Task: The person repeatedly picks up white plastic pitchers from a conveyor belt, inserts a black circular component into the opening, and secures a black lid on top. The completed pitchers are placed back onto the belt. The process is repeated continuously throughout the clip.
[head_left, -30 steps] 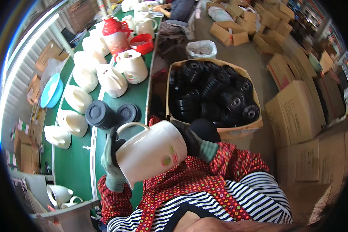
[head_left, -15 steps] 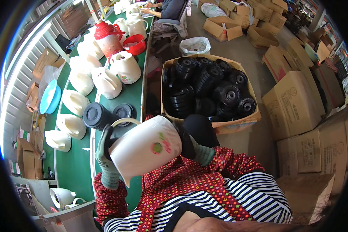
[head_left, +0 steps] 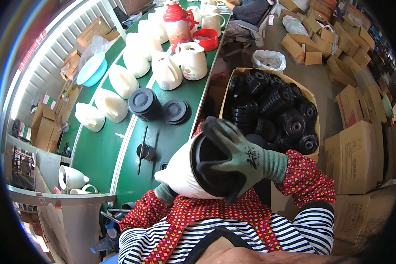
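A white thermos jug [head_left: 179,169] lies tilted in front of my chest, its spout to the left and its bottom end facing up and right. Across that end sits a round black base [head_left: 207,152]. My right hand [head_left: 237,154], in a grey-green glove with dark fingers, reaches over the base with its fingers spread and curved round it. Under the jug is my left hand [head_left: 166,193]; only its glove cuff and heel show, and its fingers are hidden. On the green bench nearby stand black round lids [head_left: 144,104] and a small black cup-shaped part with a rod [head_left: 145,152].
Several white jugs [head_left: 166,72], a red flask [head_left: 177,26] and a red bowl [head_left: 206,39] stand along the green bench [head_left: 92,152]. To its right is a carton [head_left: 314,127] full of black round parts. Cardboard boxes [head_left: 354,154] line the right. A grey bin [head_left: 70,220] stands lower left.
The jug has been turned so its bottom end faces up. My right hand has come over the black base, and my left hand has gone from the handle side to beneath the jug. The view has shifted left.
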### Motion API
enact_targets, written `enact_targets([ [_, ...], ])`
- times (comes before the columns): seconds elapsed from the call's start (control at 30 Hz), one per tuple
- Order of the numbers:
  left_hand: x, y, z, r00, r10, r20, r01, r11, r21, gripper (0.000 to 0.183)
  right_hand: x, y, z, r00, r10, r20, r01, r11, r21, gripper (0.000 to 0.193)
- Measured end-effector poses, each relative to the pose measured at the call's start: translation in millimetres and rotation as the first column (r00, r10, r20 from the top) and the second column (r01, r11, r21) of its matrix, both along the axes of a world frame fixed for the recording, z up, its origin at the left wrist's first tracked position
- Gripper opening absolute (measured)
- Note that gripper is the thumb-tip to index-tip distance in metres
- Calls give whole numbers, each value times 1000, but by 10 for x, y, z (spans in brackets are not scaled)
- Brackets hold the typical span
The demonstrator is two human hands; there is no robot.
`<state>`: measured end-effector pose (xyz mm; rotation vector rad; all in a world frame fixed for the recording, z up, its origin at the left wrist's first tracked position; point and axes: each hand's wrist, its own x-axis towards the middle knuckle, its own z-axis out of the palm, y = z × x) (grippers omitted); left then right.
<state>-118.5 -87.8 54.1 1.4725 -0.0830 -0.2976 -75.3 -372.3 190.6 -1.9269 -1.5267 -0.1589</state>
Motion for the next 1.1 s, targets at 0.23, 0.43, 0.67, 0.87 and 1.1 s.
enact_targets([
  [0.23, 115, 45, -256, 998, -13, 62, 8, 998, 66, 49, -80, 55, -450, 980, -192, -57, 201, 929, 311, 89],
  [0.43, 385, 211, 456, 909, 44, 414, -232, 881, 413, 43, -165, 257, -1303, 533, 314, -785, 597, 518, 613, 68],
  [0.67, 522, 117, 1123, 813, -209, 544, -352, 568, 744, 39, -238, 270, -1997, 481, 103, -871, 654, 619, 435, 62],
  [0.87, 573, 22, 1066, 907, -310, 285, -177, 334, 926, 64, -202, 310, -1010, 906, -270, -326, 345, 918, 198, 100],
  [1.1, 359, 316, 1364, 715, -549, 432, -26, 597, 802, 89, -172, 229, -835, 899, -309, -311, 322, 947, -12, 98],
])
